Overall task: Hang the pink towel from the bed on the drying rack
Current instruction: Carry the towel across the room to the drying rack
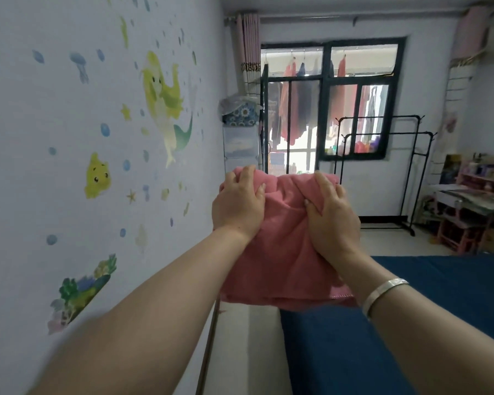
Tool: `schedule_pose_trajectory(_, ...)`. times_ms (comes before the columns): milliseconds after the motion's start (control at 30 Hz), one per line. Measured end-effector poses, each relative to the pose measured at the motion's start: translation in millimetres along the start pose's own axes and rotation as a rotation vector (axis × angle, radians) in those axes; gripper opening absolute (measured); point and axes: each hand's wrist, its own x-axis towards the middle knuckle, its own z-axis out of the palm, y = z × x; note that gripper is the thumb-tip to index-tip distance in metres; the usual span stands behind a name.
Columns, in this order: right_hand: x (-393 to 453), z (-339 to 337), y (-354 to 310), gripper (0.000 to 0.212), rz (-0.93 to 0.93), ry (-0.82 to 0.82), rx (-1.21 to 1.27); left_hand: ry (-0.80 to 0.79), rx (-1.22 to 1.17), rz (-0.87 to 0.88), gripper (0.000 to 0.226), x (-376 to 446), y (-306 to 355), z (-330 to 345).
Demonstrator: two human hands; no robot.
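The pink towel [280, 252] hangs bunched in the air in front of me, above the near corner of the bed [411, 309] with its dark blue cover. My left hand [238, 203] grips its upper left part and my right hand [331, 215], with a silver bracelet on the wrist, grips its upper right part. The black drying rack [382, 132] stands empty across the room, under the window and to the right of the towel.
A wall with sea-creature stickers [97, 138] runs close along my left. A narrow strip of floor [240, 352] lies between wall and bed. A cluttered pink desk [468, 206] stands at the right. A barred balcony door [291, 124] shows clothes hanging outside.
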Motion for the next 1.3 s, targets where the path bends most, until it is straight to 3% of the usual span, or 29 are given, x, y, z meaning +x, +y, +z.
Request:
schedule_pose_trajectory(233, 130.0, 121.4, 54.7, 0.054, 0.0, 0.028, -0.051, -0.01, -0.06, 0.008, 0.041, 143.3, -60.2, 123.2)
schedule_pose_trajectory(433, 215.9, 199.3, 126.0, 0.052, 0.052, 0.056, -0.147, -0.055, -0.128, 0.048, 0.04, 227.6, -80.8, 236.1)
schedule_pose_trajectory(833, 391.0, 366.7, 245.3, 0.049, 0.048, 0.02, -0.114, -0.058, -0.084, 0.064, 0.036, 403.0, -136.2, 430.5)
schedule_pose_trajectory(1300, 547.4, 574.4, 348.9, 0.048, 0.136, 0.046, -0.209, -0.141, -0.175, 0.14, 0.035, 587.0, -247.7, 658.9)
